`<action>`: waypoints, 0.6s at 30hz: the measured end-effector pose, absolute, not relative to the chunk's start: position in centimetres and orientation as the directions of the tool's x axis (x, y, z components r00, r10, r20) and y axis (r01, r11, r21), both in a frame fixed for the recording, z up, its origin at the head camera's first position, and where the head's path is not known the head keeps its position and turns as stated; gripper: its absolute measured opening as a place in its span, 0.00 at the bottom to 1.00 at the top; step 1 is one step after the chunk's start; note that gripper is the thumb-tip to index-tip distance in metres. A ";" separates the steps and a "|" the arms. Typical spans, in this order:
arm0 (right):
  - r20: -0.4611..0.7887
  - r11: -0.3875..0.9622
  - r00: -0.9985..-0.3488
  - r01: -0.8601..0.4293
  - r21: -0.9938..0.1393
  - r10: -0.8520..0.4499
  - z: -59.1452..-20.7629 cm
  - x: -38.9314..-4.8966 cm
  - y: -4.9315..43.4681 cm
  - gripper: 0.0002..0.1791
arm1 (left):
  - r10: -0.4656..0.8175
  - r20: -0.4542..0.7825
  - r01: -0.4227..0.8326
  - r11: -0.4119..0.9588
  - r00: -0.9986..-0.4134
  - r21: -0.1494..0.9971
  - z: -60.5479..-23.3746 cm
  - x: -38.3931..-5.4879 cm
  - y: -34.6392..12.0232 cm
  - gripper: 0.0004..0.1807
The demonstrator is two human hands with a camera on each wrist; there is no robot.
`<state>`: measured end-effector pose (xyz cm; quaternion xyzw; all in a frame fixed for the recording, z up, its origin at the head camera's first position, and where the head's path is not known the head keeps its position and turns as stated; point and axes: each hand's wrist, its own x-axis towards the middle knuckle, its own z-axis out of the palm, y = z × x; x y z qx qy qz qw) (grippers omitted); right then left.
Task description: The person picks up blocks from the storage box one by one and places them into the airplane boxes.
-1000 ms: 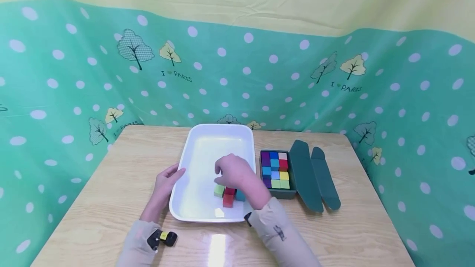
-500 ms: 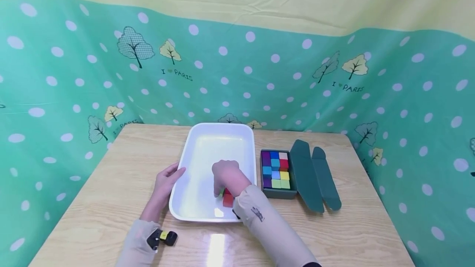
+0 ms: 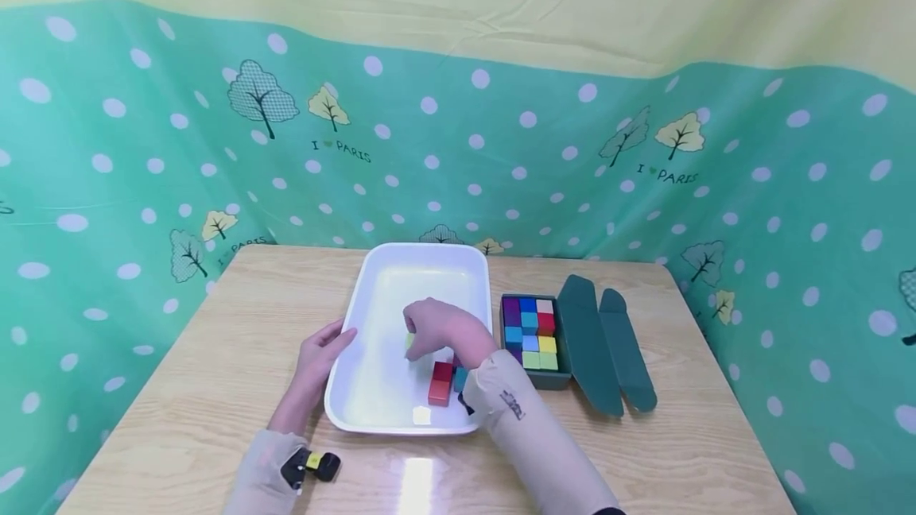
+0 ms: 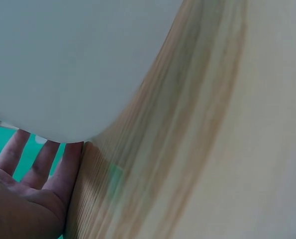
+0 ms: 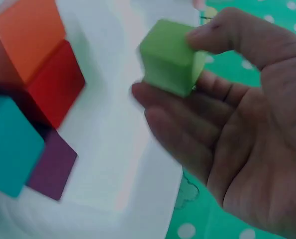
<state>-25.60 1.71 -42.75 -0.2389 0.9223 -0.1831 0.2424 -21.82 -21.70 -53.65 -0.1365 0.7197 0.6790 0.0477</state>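
My right hand (image 3: 442, 328) is over the white tray (image 3: 382, 412), pinching a light green cube (image 5: 170, 52) between thumb and fingers. In the right wrist view the cube is held near the fingertips, with the palm turned up toward the camera. My left hand (image 3: 320, 352) grips the tray's left rim, thumb over the edge; the left wrist view shows its fingers (image 4: 41, 167) reaching along the outside, partly hidden by the tray wall. Inside the tray sit a red cube (image 5: 55, 82), an orange-red cube (image 5: 31, 37), a teal cube (image 5: 11, 147) and a purple one (image 5: 53, 167).
Right of the tray stands a dark green box (image 3: 549, 379) packed with several coloured cubes (image 3: 529, 342). Its lid flaps (image 3: 590, 352) lie folded out to the right. All of it rests on a wooden table (image 3: 250, 316), with a patterned curtain (image 3: 429, 133) behind.
My right hand came down to the cubes, took the light green one, and moved away with it toward the tray's middle. The left hand has stayed at the rim.
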 end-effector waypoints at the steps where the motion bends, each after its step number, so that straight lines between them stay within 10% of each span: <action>1: -0.330 0.791 -0.763 -0.361 -0.495 -0.555 -42.4 -25.7 2.1 0.15 | -0.131 -0.257 -0.264 0.039 -0.958 0.964 -53.7 -21.8 -21.7 0.38; 18: -0.090 0.549 -0.898 -0.182 -0.815 -0.431 -41.6 -24.8 11.1 0.17 | -0.121 -0.263 -0.270 0.043 -0.957 0.962 -54.0 -21.9 -22.0 0.41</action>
